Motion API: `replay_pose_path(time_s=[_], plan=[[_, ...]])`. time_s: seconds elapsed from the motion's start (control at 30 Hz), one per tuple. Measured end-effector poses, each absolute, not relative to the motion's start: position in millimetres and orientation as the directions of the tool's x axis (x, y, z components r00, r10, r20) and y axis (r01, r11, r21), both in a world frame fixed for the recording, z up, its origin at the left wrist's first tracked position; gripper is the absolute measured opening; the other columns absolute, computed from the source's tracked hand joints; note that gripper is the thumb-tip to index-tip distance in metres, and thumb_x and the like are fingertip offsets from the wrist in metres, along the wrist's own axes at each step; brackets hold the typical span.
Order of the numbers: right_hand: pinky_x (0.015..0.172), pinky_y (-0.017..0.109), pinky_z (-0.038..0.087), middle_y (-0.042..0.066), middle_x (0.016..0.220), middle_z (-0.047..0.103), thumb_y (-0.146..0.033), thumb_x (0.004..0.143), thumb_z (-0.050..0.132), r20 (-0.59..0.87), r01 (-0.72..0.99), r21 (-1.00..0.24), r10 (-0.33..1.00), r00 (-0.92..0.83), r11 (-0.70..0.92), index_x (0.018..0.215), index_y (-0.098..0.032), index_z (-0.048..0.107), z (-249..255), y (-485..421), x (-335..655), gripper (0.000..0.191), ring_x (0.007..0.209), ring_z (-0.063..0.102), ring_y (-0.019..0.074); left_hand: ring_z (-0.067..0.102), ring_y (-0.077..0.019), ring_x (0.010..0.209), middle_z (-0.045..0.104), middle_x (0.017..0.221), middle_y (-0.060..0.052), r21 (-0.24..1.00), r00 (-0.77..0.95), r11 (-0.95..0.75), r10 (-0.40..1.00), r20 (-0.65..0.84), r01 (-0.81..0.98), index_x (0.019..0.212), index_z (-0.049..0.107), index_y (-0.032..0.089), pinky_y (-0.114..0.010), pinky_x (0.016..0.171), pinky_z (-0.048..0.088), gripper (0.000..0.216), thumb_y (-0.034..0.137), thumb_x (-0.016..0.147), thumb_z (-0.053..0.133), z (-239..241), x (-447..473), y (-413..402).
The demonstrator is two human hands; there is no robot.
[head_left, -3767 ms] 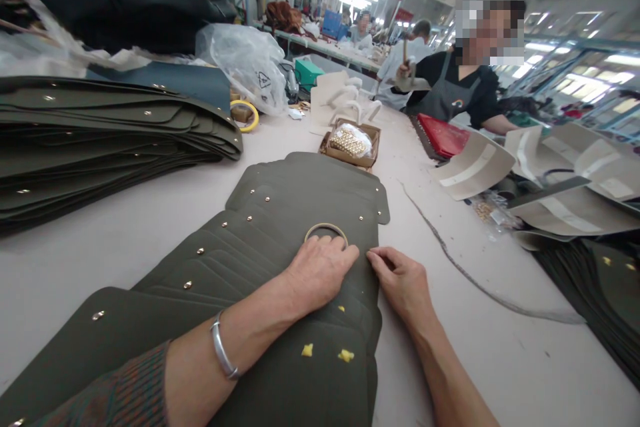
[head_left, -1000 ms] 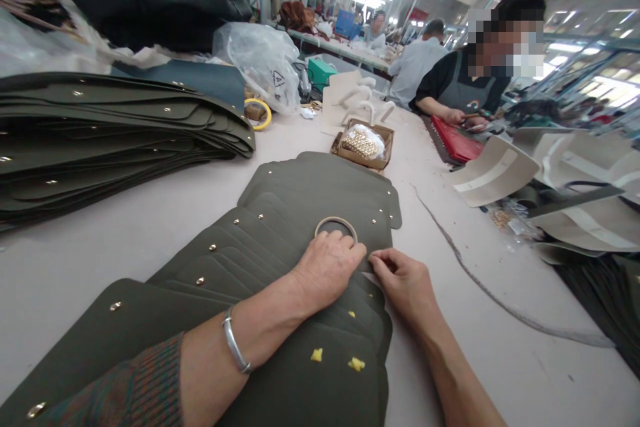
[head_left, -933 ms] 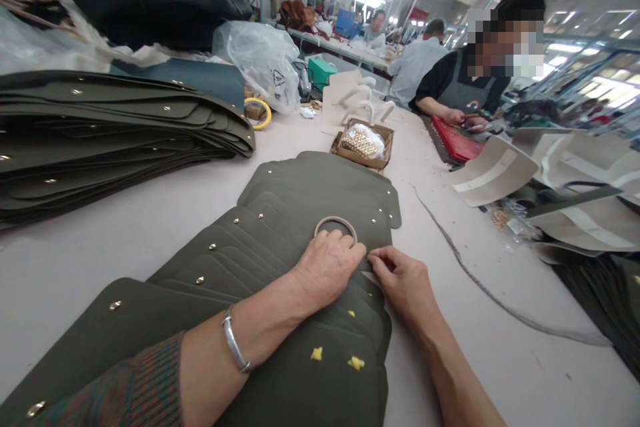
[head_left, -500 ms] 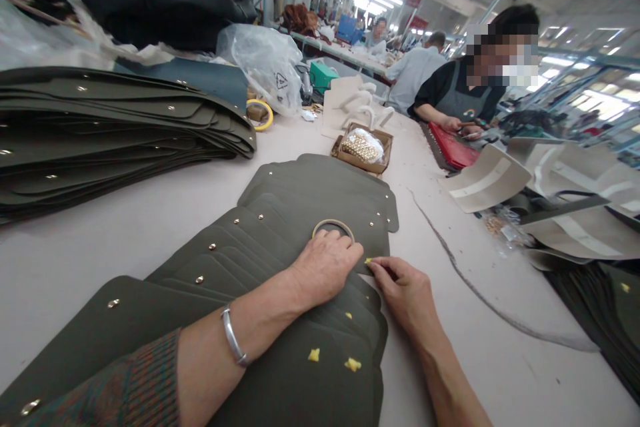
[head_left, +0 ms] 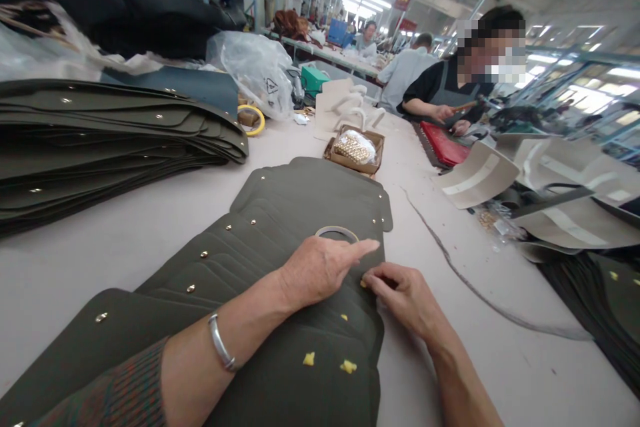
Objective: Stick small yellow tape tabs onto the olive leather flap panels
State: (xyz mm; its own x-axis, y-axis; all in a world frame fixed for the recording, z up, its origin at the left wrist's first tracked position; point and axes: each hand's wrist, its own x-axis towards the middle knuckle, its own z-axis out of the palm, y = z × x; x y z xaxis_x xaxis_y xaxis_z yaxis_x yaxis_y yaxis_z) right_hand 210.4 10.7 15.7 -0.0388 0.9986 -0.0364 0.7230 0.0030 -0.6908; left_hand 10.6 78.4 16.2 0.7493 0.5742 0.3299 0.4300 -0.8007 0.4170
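Observation:
My left hand [head_left: 323, 269] is over dark olive leather-like panels [head_left: 280, 200], its fingers curled around the near side of a tape roll [head_left: 337, 230]. Its index finger points right; the other fingertips are hidden. Just right of it, my right hand [head_left: 400, 290] pinches a small yellow tape piece [head_left: 363, 284] at the right edge of a panel. More yellow tape bits [head_left: 349, 366] lie on the nearest panels. Small metal studs [head_left: 204, 254] show along the left edges of the fanned panels.
A stack of similar panels [head_left: 110, 140] lies left. Beyond are a carton of gold-coloured hardware [head_left: 357, 148], a yellow tape roll [head_left: 253, 120] and a plastic bag [head_left: 257, 70]. Beige pieces [head_left: 480, 177] and a dark cord [head_left: 450, 257] lie right. A co-worker [head_left: 450, 90] works over a red item [head_left: 445, 142].
My left index finger has straightened out to the right, and the tape roll has shifted slightly right. My right hand has brought the yellow piece down, nearer to me, onto the panel edge.

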Motion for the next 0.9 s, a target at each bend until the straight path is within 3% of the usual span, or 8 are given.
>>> replay_pose_path(time_s=[0.1,0.2,0.37,0.63,0.77,0.9], plan=[[0.064,0.026,0.048,0.003,0.082,0.071,-0.031,0.086,0.056,0.203,0.675,-0.729,0.977,0.06,0.11,0.089,-0.02,0.069,14,10,206,0.017,0.071,0.063,0.016,0.066,-0.0159,0.096,0.069,0.107,-0.003,0.437,0.749,-0.802,0.567,0.344,0.407,0.141,0.03,0.025,-0.028,0.084,0.053,0.05,0.022,0.094,0.047,13,12,77],[0.069,0.027,0.05,0.005,0.09,0.07,-0.027,0.088,0.054,0.34,0.698,-0.672,0.94,-0.008,0.249,0.098,-0.02,0.066,14,11,198,0.017,0.076,0.063,0.0162,0.065,-0.0168,0.101,0.068,0.112,-0.005,0.439,0.748,-0.807,0.56,0.356,0.395,0.142,0.028,0.022,-0.029,0.087,0.053,0.051,0.022,0.094,0.048,11,13,76],[0.072,0.027,0.05,0.004,0.087,0.069,-0.019,0.09,0.049,0.441,0.746,-0.541,0.886,-0.142,0.388,0.091,-0.021,0.063,12,12,192,0.014,0.078,0.064,0.0151,0.067,-0.0178,0.096,0.069,0.109,-0.005,0.454,0.745,-0.792,0.576,0.337,0.408,0.135,0.035,0.02,-0.029,0.08,0.055,0.041,0.024,0.095,0.046,14,15,74],[0.061,0.024,0.047,0.002,0.07,0.067,-0.017,0.084,0.049,0.504,0.838,-0.42,0.857,-0.103,0.348,0.077,-0.021,0.064,8,14,187,0.017,0.061,0.061,0.0131,0.067,-0.0166,0.081,0.069,0.086,0.001,0.456,0.721,-0.73,0.651,0.238,0.509,0.103,0.053,0.022,-0.024,0.066,0.049,0.011,0.023,0.094,0.048,20,15,74],[0.061,0.025,0.048,0.001,0.069,0.068,-0.02,0.081,0.054,0.43,0.794,-0.561,0.902,0.036,0.236,0.076,-0.021,0.066,9,14,180,0.014,0.058,0.059,0.013,0.065,-0.0163,0.077,0.067,0.082,0.001,0.44,0.697,-0.735,0.659,0.283,0.516,0.091,0.056,0.02,-0.024,0.063,0.046,0.009,0.022,0.093,0.047,18,17,73],[0.05,0.024,0.049,0.0,0.058,0.064,-0.034,0.078,0.062,0.153,0.478,-0.878,0.94,0.304,-0.012,0.072,-0.018,0.066,8,19,183,0.017,0.049,0.057,0.0125,0.063,-0.0152,0.073,0.064,0.078,0.0,0.412,0.669,-0.774,0.627,0.399,0.48,0.086,0.054,0.019,-0.024,0.063,0.046,0.013,0.019,0.093,0.043,16,19,67]])
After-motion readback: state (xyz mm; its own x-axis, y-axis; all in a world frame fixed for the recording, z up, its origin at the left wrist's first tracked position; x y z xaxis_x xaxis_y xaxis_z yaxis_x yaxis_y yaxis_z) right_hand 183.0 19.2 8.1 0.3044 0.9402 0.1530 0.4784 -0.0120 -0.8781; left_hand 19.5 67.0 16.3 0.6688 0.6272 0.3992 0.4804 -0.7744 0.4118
